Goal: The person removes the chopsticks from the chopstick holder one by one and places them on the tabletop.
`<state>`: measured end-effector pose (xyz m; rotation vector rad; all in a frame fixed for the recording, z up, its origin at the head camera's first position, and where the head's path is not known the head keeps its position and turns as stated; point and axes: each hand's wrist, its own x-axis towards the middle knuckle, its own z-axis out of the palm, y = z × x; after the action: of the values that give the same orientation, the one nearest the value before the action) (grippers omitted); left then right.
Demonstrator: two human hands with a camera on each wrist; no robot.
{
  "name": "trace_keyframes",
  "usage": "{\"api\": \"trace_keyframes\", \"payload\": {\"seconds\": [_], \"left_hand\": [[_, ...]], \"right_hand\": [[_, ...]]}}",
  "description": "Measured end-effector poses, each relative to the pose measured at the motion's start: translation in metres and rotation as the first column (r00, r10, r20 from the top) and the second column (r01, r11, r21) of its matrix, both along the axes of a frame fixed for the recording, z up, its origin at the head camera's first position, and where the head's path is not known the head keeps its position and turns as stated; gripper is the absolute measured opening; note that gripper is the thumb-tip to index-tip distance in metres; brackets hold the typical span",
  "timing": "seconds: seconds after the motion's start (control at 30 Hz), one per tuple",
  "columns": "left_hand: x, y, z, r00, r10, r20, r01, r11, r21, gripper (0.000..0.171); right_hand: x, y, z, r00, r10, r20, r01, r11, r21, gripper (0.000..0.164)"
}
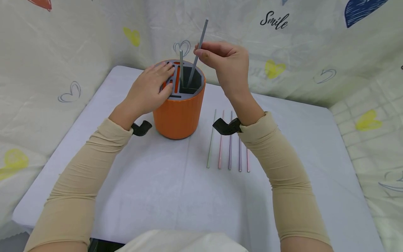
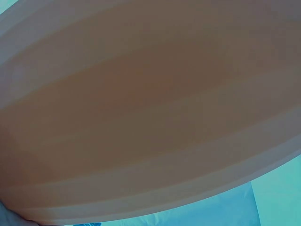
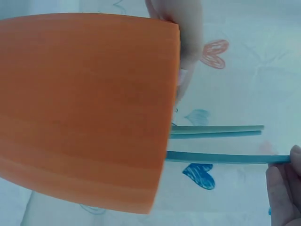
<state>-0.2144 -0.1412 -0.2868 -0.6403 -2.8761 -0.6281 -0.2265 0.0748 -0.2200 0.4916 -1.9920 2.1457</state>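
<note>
An orange utensil holder [image 1: 178, 119] with a grey slotted top stands on the table. My left hand [image 1: 150, 87] rests on its top at the left side, fingers fairly straight. Between thumb and fingertips, my right hand [image 1: 227, 64] pinches a grey-blue chopstick [image 1: 203, 33], tilted, with its lower end inside the large dark compartment. A greenish chopstick [image 1: 181, 66] stands in that compartment. In the right wrist view, the green chopstick [image 3: 225, 128] has a blue one [image 3: 221, 135] beside it, both sticking out past the rim. The holder's wall [image 2: 150, 103] fills the left wrist view.
On the table [image 1: 151, 196], right of the holder, several thin chopsticks [image 1: 230, 150] lie side by side, green, pink and purple; the right wrist camera [image 1: 227, 126] and forearm overlap them. A pale patterned cloth [image 1: 311, 49] hangs behind the table.
</note>
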Motion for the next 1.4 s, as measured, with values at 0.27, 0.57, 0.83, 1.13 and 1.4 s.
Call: {"api": "trace_keyframes", "payload": {"seconds": [0.27,0.57,0.83,1.13,1.4], "left_hand": [[0.001,0.0,0.001,1.0,0.002,0.005,-0.002,1.0,0.0,0.056],[0.001,-0.001,0.002,1.0,0.0,0.007,0.0,1.0,-0.001,0.056],[0.001,-0.002,0.001,1.0,0.001,0.002,-0.001,1.0,-0.004,0.056],[0.002,-0.002,0.001,1.0,0.004,0.011,-0.004,1.0,-0.007,0.057],[0.003,-0.003,0.001,1.0,0.007,0.009,-0.007,1.0,-0.007,0.056]], "right_hand": [[0.008,0.006,0.017,0.988,-0.063,-0.141,0.044,0.991,-0.128,0.016],[0.017,0.015,0.036,0.972,-0.111,-0.208,0.068,0.977,-0.201,0.016],[0.023,0.038,0.065,0.977,-0.158,-0.141,0.095,0.922,-0.375,0.011],[0.009,0.092,0.05,0.987,-0.156,0.05,0.163,0.898,-0.41,0.018],[-0.006,0.142,0.015,0.923,-0.101,0.372,0.219,0.931,-0.293,0.017]]}}
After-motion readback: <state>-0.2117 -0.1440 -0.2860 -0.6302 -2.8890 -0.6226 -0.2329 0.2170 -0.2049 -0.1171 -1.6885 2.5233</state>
